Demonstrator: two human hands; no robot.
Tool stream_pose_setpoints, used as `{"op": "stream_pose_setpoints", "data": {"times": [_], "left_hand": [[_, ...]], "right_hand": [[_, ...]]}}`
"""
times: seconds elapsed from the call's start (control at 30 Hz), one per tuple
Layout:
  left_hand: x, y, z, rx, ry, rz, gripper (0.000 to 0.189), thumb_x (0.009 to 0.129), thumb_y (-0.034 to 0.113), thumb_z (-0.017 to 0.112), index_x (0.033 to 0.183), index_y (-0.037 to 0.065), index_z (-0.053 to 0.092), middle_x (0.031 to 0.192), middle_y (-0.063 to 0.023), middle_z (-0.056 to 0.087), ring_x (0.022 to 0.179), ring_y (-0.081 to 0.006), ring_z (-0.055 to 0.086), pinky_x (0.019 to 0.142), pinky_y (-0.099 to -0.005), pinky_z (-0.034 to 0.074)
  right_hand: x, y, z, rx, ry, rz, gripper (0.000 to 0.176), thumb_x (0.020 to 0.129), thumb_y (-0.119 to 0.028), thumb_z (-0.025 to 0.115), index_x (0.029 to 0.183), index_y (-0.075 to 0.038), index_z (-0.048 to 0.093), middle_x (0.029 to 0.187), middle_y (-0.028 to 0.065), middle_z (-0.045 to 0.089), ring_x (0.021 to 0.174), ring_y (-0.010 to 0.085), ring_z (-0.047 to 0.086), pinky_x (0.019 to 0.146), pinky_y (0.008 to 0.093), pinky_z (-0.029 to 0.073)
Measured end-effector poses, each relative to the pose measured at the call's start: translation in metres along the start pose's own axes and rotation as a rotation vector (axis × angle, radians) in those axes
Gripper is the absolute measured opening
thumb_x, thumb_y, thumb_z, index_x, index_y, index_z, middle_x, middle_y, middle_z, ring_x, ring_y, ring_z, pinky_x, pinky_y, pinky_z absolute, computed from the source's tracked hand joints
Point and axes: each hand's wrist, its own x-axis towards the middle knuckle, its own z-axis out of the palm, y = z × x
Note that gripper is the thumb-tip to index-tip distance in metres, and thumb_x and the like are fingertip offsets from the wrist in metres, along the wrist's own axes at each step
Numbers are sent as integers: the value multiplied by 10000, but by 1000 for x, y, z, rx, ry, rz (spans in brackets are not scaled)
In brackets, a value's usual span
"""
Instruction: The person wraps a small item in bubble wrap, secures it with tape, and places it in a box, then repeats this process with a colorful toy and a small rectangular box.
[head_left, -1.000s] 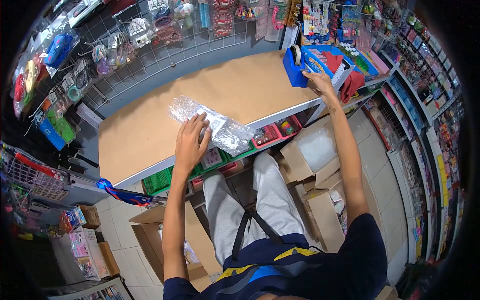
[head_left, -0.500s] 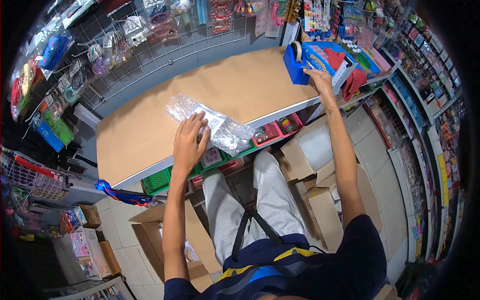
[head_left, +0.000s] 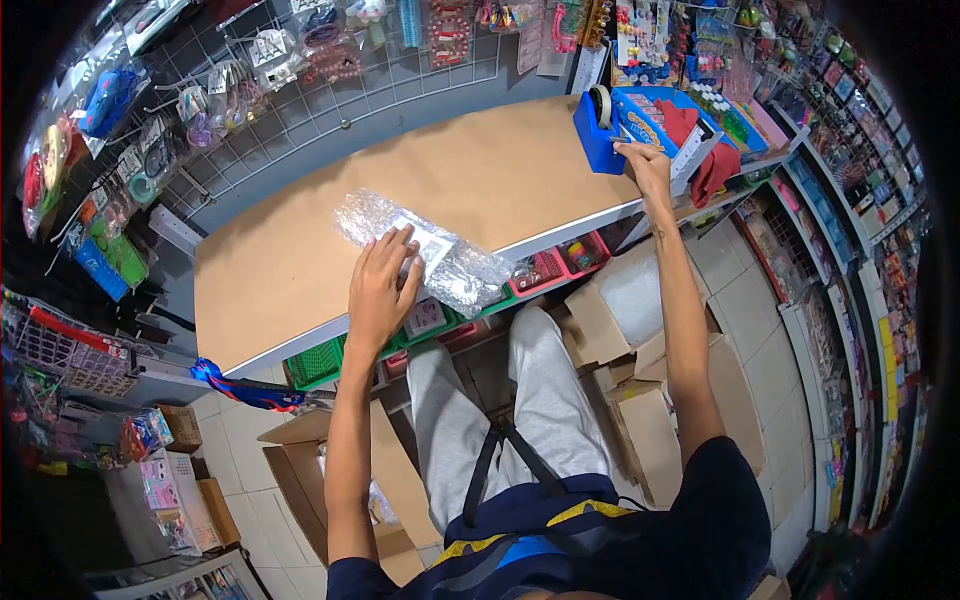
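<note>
A bubble-wrapped package (head_left: 465,275) with a white label (head_left: 428,243) lies slanted across the front edge of the brown tabletop (head_left: 290,260). My left hand (head_left: 380,285) rests on the label side of it, fingers spread. At the right end stands a blue tape dispenser (head_left: 597,140) with a roll in its top. Beside it, my right hand (head_left: 645,168) has thumb and fingers pinched together at the dispenser's front; what they hold is too small to make out.
Right of the dispenser is a blue box (head_left: 640,112) with red cloth (head_left: 712,172). Baskets (head_left: 540,270) sit under the tabletop. Open cardboard boxes (head_left: 645,425) (head_left: 300,480) stand on the floor beside my legs. Packaged goods hang from a wire grid (head_left: 345,125) behind.
The view has shifted slightly. My right hand stays by the dispenser, its fingers a little more bent. My left hand remains on the package.
</note>
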Motion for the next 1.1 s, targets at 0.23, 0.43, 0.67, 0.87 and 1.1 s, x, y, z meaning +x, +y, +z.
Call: {"op": "stream_pose_setpoints", "data": {"times": [0.23, 0.43, 0.67, 0.87, 1.1], "left_hand": [[1, 1, 0, 7, -3, 0, 387, 977, 188, 586, 1338, 45, 591, 1208, -129, 690, 1296, -329, 544, 1151, -478, 334], [0, 1, 0, 5, 0, 0, 391, 978, 190, 578, 1340, 43, 586, 1211, -127, 690, 1298, -331, 541, 1151, -483, 334], [1, 2, -2, -47, -12, -28, 265, 970, 205, 570, 1117, 12, 676, 1348, -148, 619, 1315, -335, 525, 1153, -478, 326], [1, -8, -4, -76, -38, -30, 346, 1004, 182, 521, 1295, 24, 621, 1289, -153, 652, 1289, -341, 545, 1120, -455, 372], [19, -37, -23, -199, -200, 111, 291, 961, 151, 566, 1193, 26, 691, 1228, -149, 689, 1202, -354, 609, 1034, -434, 465]], "right_hand": [[-7, -3, 4, -46, 78, -45, 267, 791, -223, 813, 897, 20, 783, 1005, 84, 701, 968, 161, 624, 847, 275, 457], [-9, -13, 0, -37, 36, -52, 228, 797, -202, 795, 884, 9, 786, 978, 68, 708, 953, 149, 623, 838, 270, 454], [8, -12, -8, 95, -135, 28, 155, 781, -161, 779, 866, -32, 799, 804, -3, 698, 763, 95, 580, 682, 237, 426], [24, 18, -19, 174, -186, 104, 195, 809, -178, 773, 942, -38, 793, 822, 1, 703, 731, 93, 598, 656, 220, 424], [-60, -14, -14, 287, -65, 169, 237, 873, -165, 757, 1063, -23, 759, 890, 1, 721, 810, 76, 638, 666, 216, 424]]}}
